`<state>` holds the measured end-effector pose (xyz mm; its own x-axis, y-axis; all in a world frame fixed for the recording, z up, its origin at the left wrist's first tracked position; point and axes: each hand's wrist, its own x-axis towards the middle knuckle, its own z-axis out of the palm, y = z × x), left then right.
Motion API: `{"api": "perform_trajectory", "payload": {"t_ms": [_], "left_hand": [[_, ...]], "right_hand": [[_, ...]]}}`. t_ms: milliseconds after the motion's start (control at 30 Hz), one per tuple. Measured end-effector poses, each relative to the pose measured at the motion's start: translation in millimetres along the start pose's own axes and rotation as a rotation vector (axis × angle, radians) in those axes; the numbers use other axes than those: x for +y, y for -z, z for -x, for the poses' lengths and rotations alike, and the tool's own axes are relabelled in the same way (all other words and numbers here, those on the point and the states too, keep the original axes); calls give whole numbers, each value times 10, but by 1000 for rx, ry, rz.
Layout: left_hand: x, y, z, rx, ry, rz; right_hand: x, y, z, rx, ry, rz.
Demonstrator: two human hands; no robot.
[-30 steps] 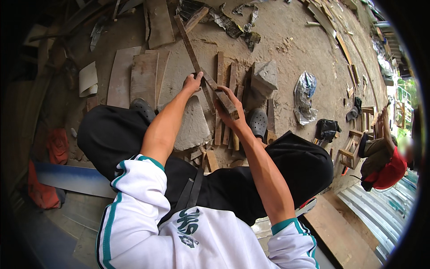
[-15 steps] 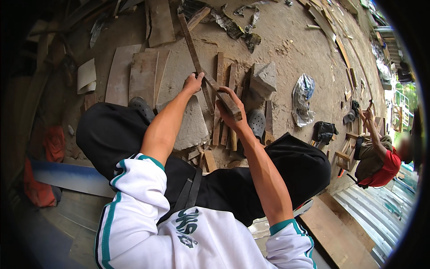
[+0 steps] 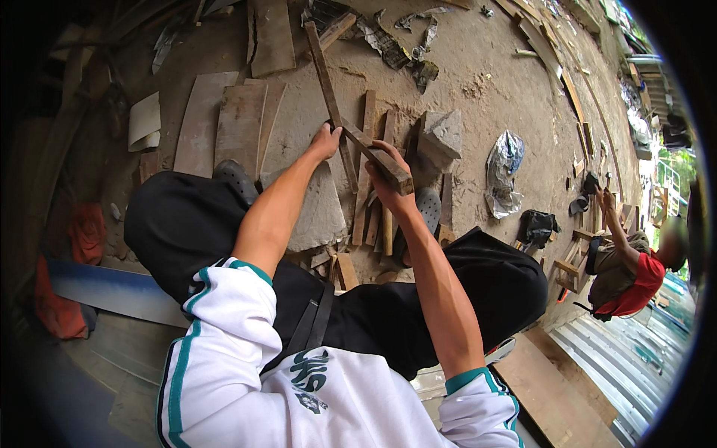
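Observation:
My left hand (image 3: 326, 142) is closed around a long thin wooden strip (image 3: 322, 71), which slants from the upper left down past my fingers. In my right hand (image 3: 390, 173) lies a shorter, thicker piece of wood (image 3: 379, 159), gripped from the right side with its square end toward me. The far end of that thick piece meets the strip beside my left fingertips; whether it lies over or against it I cannot tell. Below both hands are a pale stone slab (image 3: 317, 205) and several narrow wooden sticks (image 3: 388, 224).
A concrete block (image 3: 439, 136) stands right of my hands. Boards (image 3: 240, 123) lean at the left. Crumpled plastic (image 3: 505, 173) and a black bag (image 3: 538, 226) lie on the dirt floor. At the far right sits a person in red (image 3: 631, 284) near a low wooden frame (image 3: 571, 269).
The thick piece and my right hand have shifted slightly right and up. My left hand stays nearly in place on the strip. The other person's hands have moved a little.

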<state>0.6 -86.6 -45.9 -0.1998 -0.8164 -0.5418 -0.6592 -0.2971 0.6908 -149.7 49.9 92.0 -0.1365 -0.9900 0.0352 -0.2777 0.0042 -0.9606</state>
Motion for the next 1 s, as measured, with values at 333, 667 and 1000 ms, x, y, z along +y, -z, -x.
{"api": "perform_trajectory", "payload": {"t_ms": [333,667,1000], "left_hand": [[-133,15,-116,-43,-30,109],[-422,-47,-338,19,-46,215],[474,483,249,-95,128,687]], "right_hand": [[15,-16,-78,-24,-27,27],[-151,-79,-192,-22,-101,-4],[-767,-13,-190,-90,78,134]]}}
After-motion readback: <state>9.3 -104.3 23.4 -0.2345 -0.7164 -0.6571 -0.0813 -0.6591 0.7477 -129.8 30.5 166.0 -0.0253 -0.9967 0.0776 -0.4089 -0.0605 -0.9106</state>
